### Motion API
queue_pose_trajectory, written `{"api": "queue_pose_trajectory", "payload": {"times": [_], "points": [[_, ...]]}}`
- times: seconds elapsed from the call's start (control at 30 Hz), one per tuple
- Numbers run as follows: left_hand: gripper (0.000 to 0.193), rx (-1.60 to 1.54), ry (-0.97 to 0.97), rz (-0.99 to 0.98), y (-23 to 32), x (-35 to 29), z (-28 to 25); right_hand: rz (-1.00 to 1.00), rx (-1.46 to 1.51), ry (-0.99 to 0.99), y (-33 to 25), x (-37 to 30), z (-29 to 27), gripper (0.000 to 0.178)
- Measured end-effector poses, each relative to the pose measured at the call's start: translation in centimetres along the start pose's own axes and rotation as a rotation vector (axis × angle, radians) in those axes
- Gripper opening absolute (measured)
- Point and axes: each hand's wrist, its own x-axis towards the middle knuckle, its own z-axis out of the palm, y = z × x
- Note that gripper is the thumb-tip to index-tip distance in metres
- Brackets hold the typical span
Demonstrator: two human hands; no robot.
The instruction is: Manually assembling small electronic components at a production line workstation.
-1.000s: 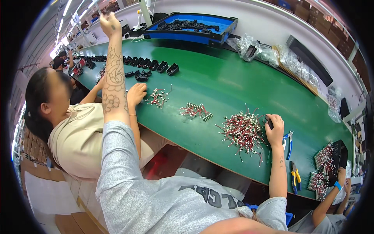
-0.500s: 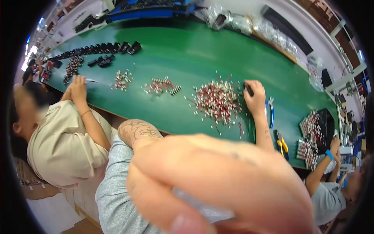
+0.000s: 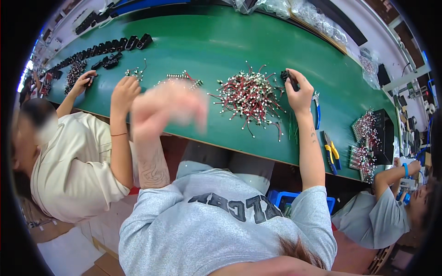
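My left hand (image 3: 172,108) is smeared by motion above the near edge of the green table, partly in front of a small group of wired parts (image 3: 186,79); how its fingers stand cannot be made out. My right hand (image 3: 300,94) is wrapped round a small black object (image 3: 293,82) whose kind is not clear. Just left of that hand lies a large heap of small white-ended parts with red and black wires (image 3: 251,96). To its right are a blue-handled hand tool (image 3: 317,112) and pliers with yellow and black handles (image 3: 331,154).
At left sits a co-worker in a beige shirt (image 3: 87,161), hands over the table (image 3: 207,46). Black housings (image 3: 106,48) stand in a row beyond. At right are an open black box (image 3: 384,138), bundled wired parts (image 3: 363,152) and another co-worker (image 3: 373,207). Below the edge is a blue bin (image 3: 281,198).
My left hand has swung from close in front of the camera out to over the table's near edge. My right hand stays beside the heap with the black object. The view has shifted slightly.
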Motion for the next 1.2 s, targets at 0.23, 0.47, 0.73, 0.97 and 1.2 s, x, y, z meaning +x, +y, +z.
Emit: {"api": "queue_pose_trajectory", "payload": {"times": [0.23, 0.47, 0.73, 0.97, 1.2], "points": [[0.032, 1.502, -0.038, -0.244, -9.9, -2.3, -7.9, -0.026, 0.036, 0.037, -0.4, -0.1, 0.8, 0.024], [0.037, 1.666, -0.168, -0.353, -12.2, -2.6, -8.1, -0.038, 0.065, -0.014, -1.1, 0.2, 1.2, 0.026], [0.039, 0.044, 0.298, -0.401, -11.1, 3.4, -3.8, -0.108, 0.130, 0.039, -2.7, -0.3, 1.0, 0.022], [0.042, -0.639, -0.003, -0.621, -16.9, 8.9, -1.3, -0.066, 0.085, 0.059, -2.2, -0.1, 0.2, 0.023], [0.036, -0.837, -0.135, -0.755, -21.0, 8.3, -0.8, -0.060, -0.072, -0.054, -2.0, 0.8, -0.1, 0.022]]}}
